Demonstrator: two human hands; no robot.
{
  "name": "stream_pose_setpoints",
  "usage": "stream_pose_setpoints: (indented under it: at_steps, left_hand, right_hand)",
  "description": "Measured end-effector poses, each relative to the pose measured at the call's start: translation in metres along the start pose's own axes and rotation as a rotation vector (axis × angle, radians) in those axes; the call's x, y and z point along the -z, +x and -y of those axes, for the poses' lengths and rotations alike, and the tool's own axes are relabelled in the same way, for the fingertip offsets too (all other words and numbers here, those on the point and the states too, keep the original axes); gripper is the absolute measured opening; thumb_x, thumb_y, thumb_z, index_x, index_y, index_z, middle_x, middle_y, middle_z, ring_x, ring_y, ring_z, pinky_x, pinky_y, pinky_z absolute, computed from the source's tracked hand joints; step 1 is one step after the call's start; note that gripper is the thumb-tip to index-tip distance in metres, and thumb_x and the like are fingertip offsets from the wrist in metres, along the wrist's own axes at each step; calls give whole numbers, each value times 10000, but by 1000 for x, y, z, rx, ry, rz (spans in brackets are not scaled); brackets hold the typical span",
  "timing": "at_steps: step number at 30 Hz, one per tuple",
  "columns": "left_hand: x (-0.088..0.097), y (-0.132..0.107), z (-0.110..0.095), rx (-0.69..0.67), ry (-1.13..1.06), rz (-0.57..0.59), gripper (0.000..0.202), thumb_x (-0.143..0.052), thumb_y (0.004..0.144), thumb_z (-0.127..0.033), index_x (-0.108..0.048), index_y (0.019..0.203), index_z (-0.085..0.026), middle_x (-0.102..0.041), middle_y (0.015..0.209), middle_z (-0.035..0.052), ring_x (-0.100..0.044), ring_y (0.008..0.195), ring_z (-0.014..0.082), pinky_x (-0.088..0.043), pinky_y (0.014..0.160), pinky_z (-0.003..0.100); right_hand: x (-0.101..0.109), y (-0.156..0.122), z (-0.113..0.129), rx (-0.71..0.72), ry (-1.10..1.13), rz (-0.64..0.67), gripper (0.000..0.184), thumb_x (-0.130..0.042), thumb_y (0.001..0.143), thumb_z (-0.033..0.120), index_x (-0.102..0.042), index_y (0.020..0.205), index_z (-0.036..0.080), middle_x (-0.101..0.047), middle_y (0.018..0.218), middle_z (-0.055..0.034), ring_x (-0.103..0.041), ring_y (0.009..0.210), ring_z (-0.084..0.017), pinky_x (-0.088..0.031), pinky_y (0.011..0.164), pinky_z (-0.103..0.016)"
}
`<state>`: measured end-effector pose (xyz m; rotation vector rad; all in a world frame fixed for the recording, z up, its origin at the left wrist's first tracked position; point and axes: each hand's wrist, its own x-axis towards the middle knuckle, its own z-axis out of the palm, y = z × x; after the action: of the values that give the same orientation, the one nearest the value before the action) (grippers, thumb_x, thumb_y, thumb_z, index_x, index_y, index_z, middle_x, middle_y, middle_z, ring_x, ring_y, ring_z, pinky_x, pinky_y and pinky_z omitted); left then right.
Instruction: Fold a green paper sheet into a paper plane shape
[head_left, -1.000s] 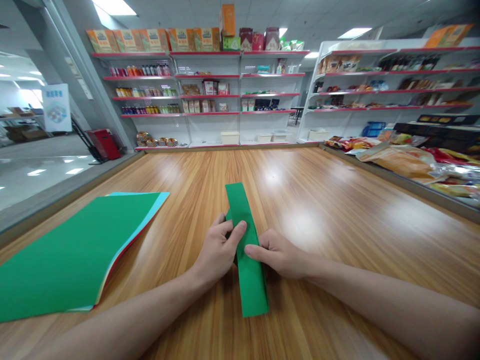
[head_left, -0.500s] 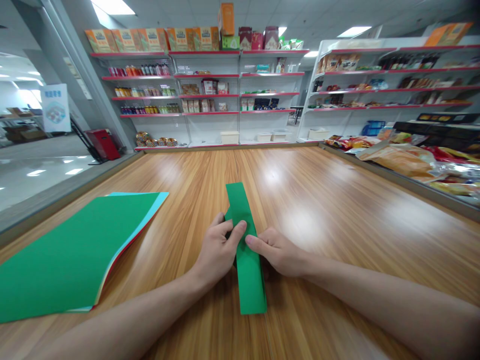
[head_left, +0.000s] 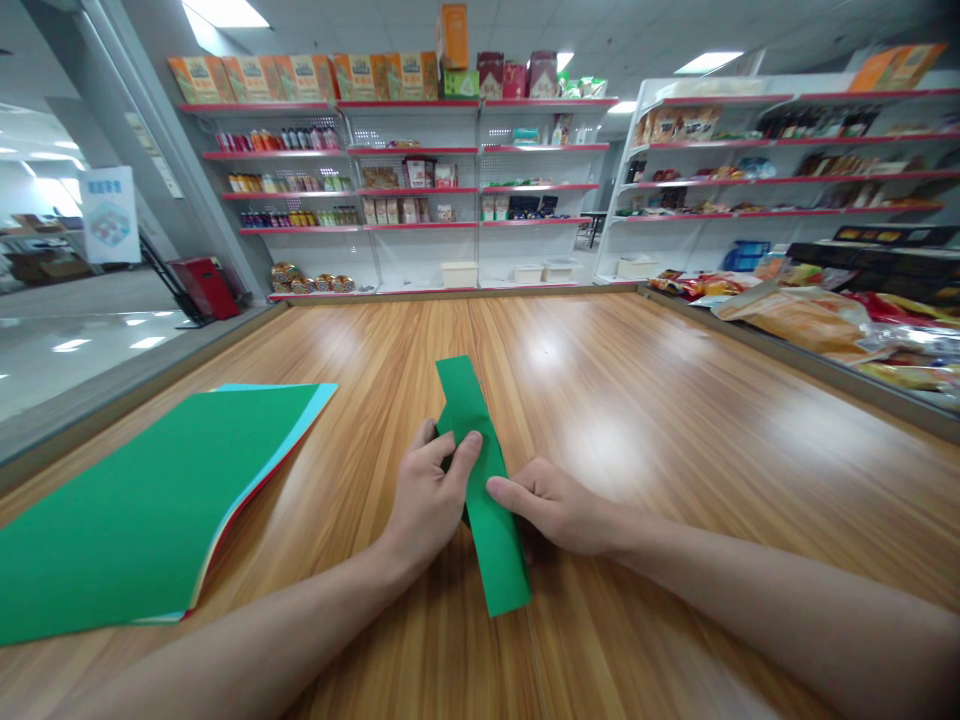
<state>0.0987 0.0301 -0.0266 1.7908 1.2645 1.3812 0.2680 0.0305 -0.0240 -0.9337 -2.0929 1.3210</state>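
A long, narrow piece of folded green paper [head_left: 489, 520] is held between my two hands over the table. On its left edge my left hand [head_left: 435, 480] is closed, the thumb pressed on the top face and the fingers behind. My right hand [head_left: 551, 505] pinches the right edge slightly lower, thumb on top and the other fingers mostly hidden underneath. A smaller green flap shows beside my left fingers. The strip slants, its far end leaning left. To the left lies a stack of coloured sheets [head_left: 150, 500], green on top, with light blue, red and cream edges showing.
The wood-grain table [head_left: 675, 560] has a raised rim along its far and side edges. Beyond its right rim lie packaged snacks [head_left: 802, 320]. Shelves [head_left: 420, 228] of boxes, bottles and packets stand behind. A red cart-like object [head_left: 206, 288] is at the far left.
The folded green paper has tilted, its far end swinging left and its near end rising slightly. My left hand has shifted a little left with it; my right hand stays nearly in place.
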Motion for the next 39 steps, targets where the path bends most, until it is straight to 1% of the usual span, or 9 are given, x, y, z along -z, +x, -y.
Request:
stream_pose_setpoints:
  at_steps: [5, 9, 14, 19, 21, 26, 32, 36, 39]
  left_hand:
    - [-1, 1, 0, -10, 16, -22, 449, -509, 911, -402, -478, 517, -188, -460, 683, 8, -502, 747, 169, -408, 685, 299]
    - [0, 2, 1, -17, 15, -29, 426, -503, 916, -394, -518, 544, -187, -485, 701, 13, -505, 769, 170, -408, 693, 295]
    - [4, 5, 1, 27, 28, -78, 434, -510, 909, -410, -508, 537, -187, -462, 685, 8, -500, 733, 163, -408, 664, 294]
    - [4, 3, 1, -18, 39, -68, 434, -496, 921, -400, -515, 542, -189, -461, 679, 10, -498, 752, 168, -411, 690, 303]
    - [4, 2, 0, -54, 70, -74, 425, -495, 923, -385, -511, 547, -189, -453, 688, 11, -491, 746, 166, -410, 683, 305]
    - [7, 1, 0, -161, 135, -134, 392, -495, 927, -361, -512, 576, -188, -430, 737, 14, -479, 761, 164, -410, 679, 306]
    - [6, 2, 0, -134, 132, -138, 411, -493, 930, -361, -462, 557, -191, -423, 721, 8, -479, 739, 158, -409, 658, 302]
    - [7, 1, 0, -186, 158, -150, 388, -488, 933, -345, -462, 576, -193, -417, 735, 8, -470, 753, 159, -408, 664, 299]
    - [8, 1, -1, -156, 155, -164, 398, -486, 935, -340, -444, 567, -194, -416, 728, 5, -472, 735, 152, -410, 659, 293]
  right_hand:
    - [-2, -1, 0, -1, 36, 5, 583, -348, 942, 538, -490, 528, 152, -428, 466, 26, -337, 413, -69, -238, 397, -211]
    - [-3, -1, -2, 25, 31, -12, 582, -360, 939, 533, -472, 511, 155, -445, 461, 23, -353, 406, -66, -242, 389, -207]
    - [-4, -2, 0, 35, 30, 29, 570, -355, 951, 494, -493, 517, 152, -469, 467, 18, -384, 410, -69, -277, 397, -200]
    - [-4, -3, 4, 20, 21, 85, 569, -319, 955, 478, -531, 542, 150, -532, 475, -9, -449, 411, -89, -333, 398, -200]
    - [-5, -3, 5, 16, -21, 85, 575, -312, 949, 487, -514, 527, 152, -526, 471, -12, -444, 411, -86, -334, 402, -198]
    - [-6, -3, 8, 39, -246, 17, 565, -351, 925, 484, -409, 461, 168, -423, 431, 17, -359, 394, -65, -269, 401, -199]
    - [-5, -3, 9, 80, -188, 127, 629, -252, 972, 447, -557, 516, 140, -546, 465, -20, -435, 391, -71, -344, 425, -190]
    - [-6, -4, 6, 74, -212, 82, 604, -340, 960, 449, -576, 502, 135, -572, 454, -24, -488, 395, -72, -384, 442, -180]
    - [-7, -4, 4, -16, -124, 72, 604, -365, 951, 486, -585, 516, 129, -593, 461, -35, -533, 404, -84, -399, 422, -172]
